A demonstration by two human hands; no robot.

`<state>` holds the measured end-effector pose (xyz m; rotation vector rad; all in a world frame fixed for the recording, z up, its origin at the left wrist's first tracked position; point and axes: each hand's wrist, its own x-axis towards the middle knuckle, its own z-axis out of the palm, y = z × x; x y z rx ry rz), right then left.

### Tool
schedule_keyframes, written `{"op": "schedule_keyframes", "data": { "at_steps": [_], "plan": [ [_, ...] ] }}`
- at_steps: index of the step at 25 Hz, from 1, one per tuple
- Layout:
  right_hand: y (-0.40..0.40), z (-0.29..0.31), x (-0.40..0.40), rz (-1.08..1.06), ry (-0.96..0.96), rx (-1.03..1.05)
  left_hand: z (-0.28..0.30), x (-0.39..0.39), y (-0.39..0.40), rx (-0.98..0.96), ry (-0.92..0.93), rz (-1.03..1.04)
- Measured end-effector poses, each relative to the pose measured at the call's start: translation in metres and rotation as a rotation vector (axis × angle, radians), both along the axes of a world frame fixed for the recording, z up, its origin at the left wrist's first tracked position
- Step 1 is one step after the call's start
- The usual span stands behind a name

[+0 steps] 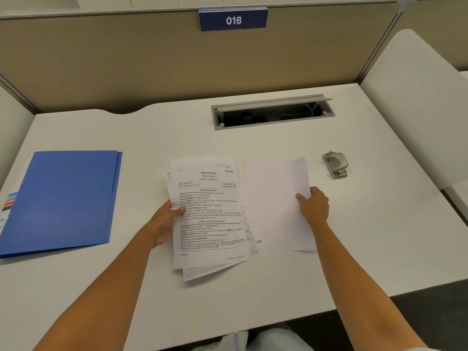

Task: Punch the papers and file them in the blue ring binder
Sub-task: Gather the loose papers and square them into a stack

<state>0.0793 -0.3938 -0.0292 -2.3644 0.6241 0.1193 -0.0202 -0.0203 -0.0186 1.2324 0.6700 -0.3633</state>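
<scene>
1. The white desk [253,295] fills the view; the papers [210,216] lie fanned near its centre, the top printed sheet facing up over several skewed sheets beneath.
2. The left hand [166,224] grips the printed stack at its 9 o'clock edge, thumb curled over the top sheet and fingers under it.
3. The right hand [314,206] pinches a blank sheet [276,201] at its 3 o'clock edge, thumb on top; this sheet sits just beside the printed stack and overlaps the lower pages.
4. The blue ring binder [63,198] lies closed and flat at 9 o'clock from the papers, well apart from them; coloured tabs [10,201] stick out at its left edge.
5. The hole punch [335,164], grey metal, stands at 2 o'clock from the papers, near the right hand but not touching it.
6. A cable tray [273,112] with its flap raised is set into the desk at 12 o'clock; behind it a beige partition [101,59] carries a blue sign [233,20] reading 016.
</scene>
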Motion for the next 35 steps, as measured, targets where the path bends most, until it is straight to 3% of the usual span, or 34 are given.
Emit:
{"op": "schedule_keyframes", "data": {
  "at_steps": [6,13,20,29,35],
  "plan": [
    [0.031,-0.01,-0.003,0.184,-0.021,0.163,0.016,0.015,-0.015,-0.173,-0.051,0.009],
    [0.055,-0.013,-0.011,0.14,0.09,0.342,0.011,0.018,-0.031,-0.417,-0.077,0.036],
    [0.068,-0.02,-0.01,0.153,0.202,0.529,-0.003,0.027,-0.041,0.054,0.078,-0.081],
    [0.081,-0.02,-0.01,0.253,0.209,0.642,-0.003,0.032,-0.067,0.601,-0.011,-0.156],
    [0.077,-0.017,-0.006,0.42,0.16,0.584,-0.008,0.033,-0.078,0.865,-0.074,-0.246]
  ]
}}
